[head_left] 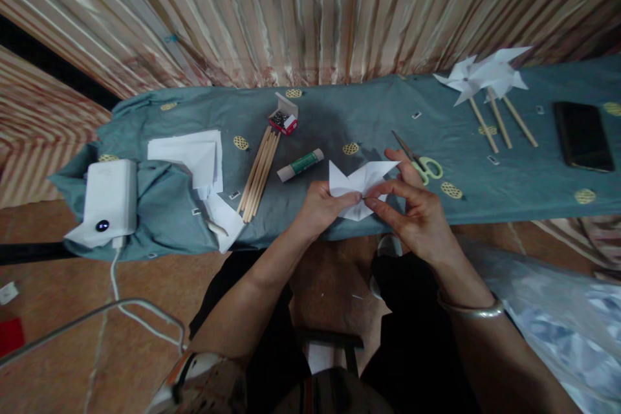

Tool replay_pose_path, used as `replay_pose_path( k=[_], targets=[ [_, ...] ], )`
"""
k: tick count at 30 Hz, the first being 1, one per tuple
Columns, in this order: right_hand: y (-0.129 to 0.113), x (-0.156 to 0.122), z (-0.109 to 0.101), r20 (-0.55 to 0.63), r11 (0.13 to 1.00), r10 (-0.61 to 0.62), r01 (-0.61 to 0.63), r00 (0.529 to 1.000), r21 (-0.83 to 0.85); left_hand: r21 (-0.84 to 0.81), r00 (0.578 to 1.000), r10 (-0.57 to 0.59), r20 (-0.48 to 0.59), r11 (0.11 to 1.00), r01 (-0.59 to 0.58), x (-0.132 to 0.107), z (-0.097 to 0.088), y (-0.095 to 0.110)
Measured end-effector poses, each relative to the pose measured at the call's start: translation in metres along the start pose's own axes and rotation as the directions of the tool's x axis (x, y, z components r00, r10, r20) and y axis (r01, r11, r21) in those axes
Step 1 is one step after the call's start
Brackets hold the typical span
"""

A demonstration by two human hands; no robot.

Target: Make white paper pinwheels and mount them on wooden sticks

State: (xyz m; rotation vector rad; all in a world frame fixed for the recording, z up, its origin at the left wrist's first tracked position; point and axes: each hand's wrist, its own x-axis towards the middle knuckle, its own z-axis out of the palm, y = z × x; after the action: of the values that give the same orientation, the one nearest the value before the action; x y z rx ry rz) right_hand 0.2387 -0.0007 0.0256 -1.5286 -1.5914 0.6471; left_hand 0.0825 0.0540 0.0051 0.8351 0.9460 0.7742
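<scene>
A white paper pinwheel (356, 182) is held above the front edge of the cloth-covered table. My left hand (317, 210) grips its left side, with the thumb pressed near the centre. The thumb and index finger of my right hand (414, 210) pinch at the middle of the paper, where a small dark point shows, perhaps a pin. Green-handled scissors (427, 169) lie just beyond my right hand. To the left rests a green and white glue stick (301, 165). A bundle of wooden sticks (259, 178) lies further left, below an open red box of pins (284, 119).
Several pinwheels on sticks (490, 77) lie at the back right, near a black phone (582, 136). White paper sheets (206, 155) and a white power bank (111, 197) with a cable occupy the left end. A plastic bag (563, 317) stands at lower right.
</scene>
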Motion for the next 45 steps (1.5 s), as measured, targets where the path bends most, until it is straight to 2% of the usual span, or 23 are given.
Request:
replay_pose_path(
  k=[26,32,38,45],
  targets=[
    [0.001,0.0,0.002,-0.002,0.999,0.017,-0.017,1.0,0.031,0.034,0.999,0.033,0.01,0.999,-0.034,0.0,-0.001,0.0],
    [0.002,0.0,0.002,-0.006,0.999,0.024,-0.024,1.0,0.036,0.085,0.999,0.048,0.002,0.995,-0.048,-0.001,-0.002,0.0],
    [0.006,0.001,0.004,-0.011,0.994,0.066,-0.065,0.998,0.083,0.121,0.995,0.091,0.044,0.988,-0.096,-0.001,-0.004,0.0],
    [0.014,0.001,0.01,-0.027,0.977,0.12,-0.113,0.992,0.179,0.109,0.995,0.075,0.071,0.991,-0.082,-0.001,-0.006,-0.001]
  ],
)
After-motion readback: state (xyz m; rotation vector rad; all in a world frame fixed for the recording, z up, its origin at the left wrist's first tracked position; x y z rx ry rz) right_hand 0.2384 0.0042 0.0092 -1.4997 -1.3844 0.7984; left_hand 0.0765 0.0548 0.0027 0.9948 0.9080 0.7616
